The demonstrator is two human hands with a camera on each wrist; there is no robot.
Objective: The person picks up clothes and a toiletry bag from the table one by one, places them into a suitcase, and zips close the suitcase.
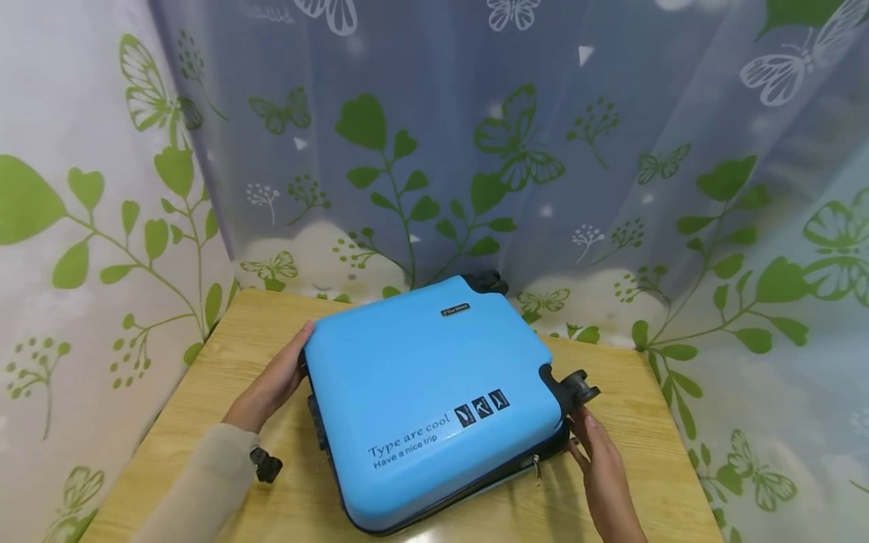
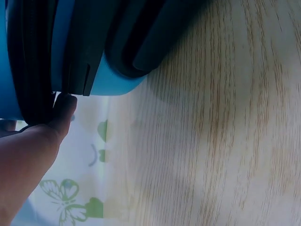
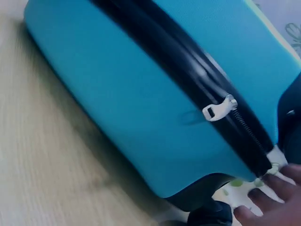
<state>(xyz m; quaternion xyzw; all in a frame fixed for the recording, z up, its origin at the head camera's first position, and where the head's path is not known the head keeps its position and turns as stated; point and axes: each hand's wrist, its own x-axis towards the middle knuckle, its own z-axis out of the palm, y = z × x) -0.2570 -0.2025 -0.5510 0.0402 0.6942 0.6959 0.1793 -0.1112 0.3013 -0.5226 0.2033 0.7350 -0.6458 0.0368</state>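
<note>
A light blue hard-shell suitcase (image 1: 421, 377) lies on its broad side, turned at an angle, with black trim, printed words and small black labels on its upper face. My left hand (image 1: 284, 373) holds its far left corner; the left wrist view shows the thumb against the black seam and other fingers partly hidden on the other side. At the right corner, just below a black wheel (image 1: 577, 388), is my right hand (image 1: 600, 460), its fingers extended and touching the case. A silver zipper pull (image 3: 220, 108) hangs from the seam close to those fingers.
Beneath the suitcase is a light wood-grain table (image 1: 224, 354). Curtains (image 1: 434, 151) with green leaves and butterflies stand close behind and along both sides. Another black wheel (image 1: 490, 282) sticks out at the case's far corner, near the back curtain.
</note>
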